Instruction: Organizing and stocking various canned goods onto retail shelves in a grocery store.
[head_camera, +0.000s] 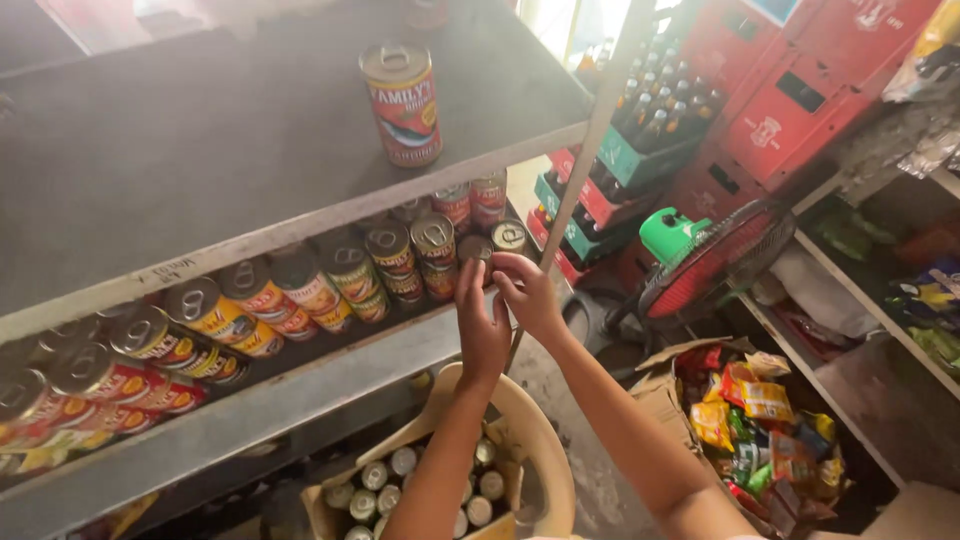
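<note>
A grey metal shelf (300, 395) carries a row of pull-tab tin cans (330, 275) standing upright, side by side. The upper shelf (200, 130) bears one tall red can (402, 102).

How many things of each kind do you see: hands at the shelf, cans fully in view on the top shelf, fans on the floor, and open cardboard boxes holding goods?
Hands: 2 (left hand, right hand)
Upright can on the top shelf: 1
Red fan: 1
Open cardboard boxes: 2 (box of cans, box of snack packets)
Total: 6
</note>
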